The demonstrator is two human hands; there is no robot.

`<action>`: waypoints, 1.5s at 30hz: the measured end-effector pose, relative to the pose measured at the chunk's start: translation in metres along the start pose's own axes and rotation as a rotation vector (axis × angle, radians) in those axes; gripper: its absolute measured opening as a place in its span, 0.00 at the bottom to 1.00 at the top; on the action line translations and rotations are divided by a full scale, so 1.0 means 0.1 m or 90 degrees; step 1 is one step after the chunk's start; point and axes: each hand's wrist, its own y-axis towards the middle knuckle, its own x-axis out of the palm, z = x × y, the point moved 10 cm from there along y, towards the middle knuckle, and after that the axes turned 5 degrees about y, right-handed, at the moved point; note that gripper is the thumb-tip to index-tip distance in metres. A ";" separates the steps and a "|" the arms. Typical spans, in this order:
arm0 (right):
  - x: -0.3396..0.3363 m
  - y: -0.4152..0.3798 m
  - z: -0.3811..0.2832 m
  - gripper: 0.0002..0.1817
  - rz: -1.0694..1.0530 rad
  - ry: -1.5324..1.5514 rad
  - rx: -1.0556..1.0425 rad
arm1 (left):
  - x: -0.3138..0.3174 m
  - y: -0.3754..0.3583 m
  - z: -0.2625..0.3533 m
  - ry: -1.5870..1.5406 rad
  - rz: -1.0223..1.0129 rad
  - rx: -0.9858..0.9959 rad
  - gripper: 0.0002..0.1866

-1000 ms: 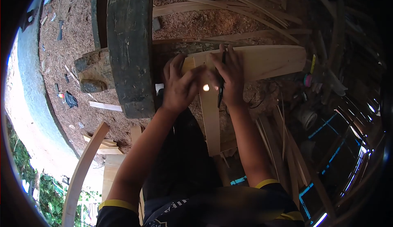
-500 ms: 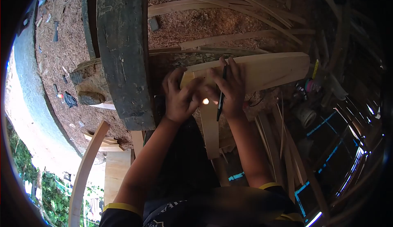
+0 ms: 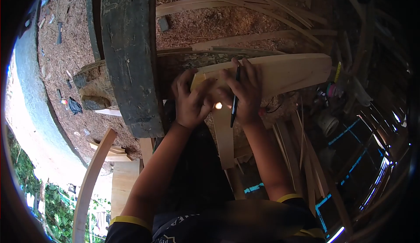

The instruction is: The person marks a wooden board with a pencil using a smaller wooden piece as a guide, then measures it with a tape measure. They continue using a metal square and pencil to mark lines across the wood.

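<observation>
A pale wooden board [image 3: 293,73] runs across the middle of the view, its left end between my hands. My left hand [image 3: 190,98] is closed around that left end, thumb and fingers bent over it. My right hand [image 3: 246,95] rests on the board just to the right, with a dark slim pen [image 3: 235,100] held between its fingers. The pen points down towards my wrist. My fingertips hide part of the board's edge, and a bright spot shows between the hands.
A thick dark timber beam [image 3: 129,59] stands left of my hands, crossing a weathered log [image 3: 94,87]. Long thin wood strips [image 3: 245,2] lie over shavings at the back. A curved plank [image 3: 94,181] leans at lower left, and more strips [image 3: 302,155] lie at lower right.
Both hands keep their hold and have barely shifted. The whole view has moved slightly, with the dark beam a little further left. The pen tilts a bit more upright.
</observation>
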 end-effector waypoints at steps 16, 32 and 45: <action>-0.04 0.01 -0.03 0.28 0.025 0.026 -0.020 | -0.03 0.03 0.04 0.023 -0.032 -0.005 0.34; -0.12 -0.74 0.00 0.11 0.101 0.486 0.348 | -0.06 0.00 0.07 0.052 0.012 0.027 0.34; -0.16 -0.84 -0.39 0.40 0.087 0.156 0.089 | -0.02 -0.01 0.03 0.053 0.039 0.063 0.33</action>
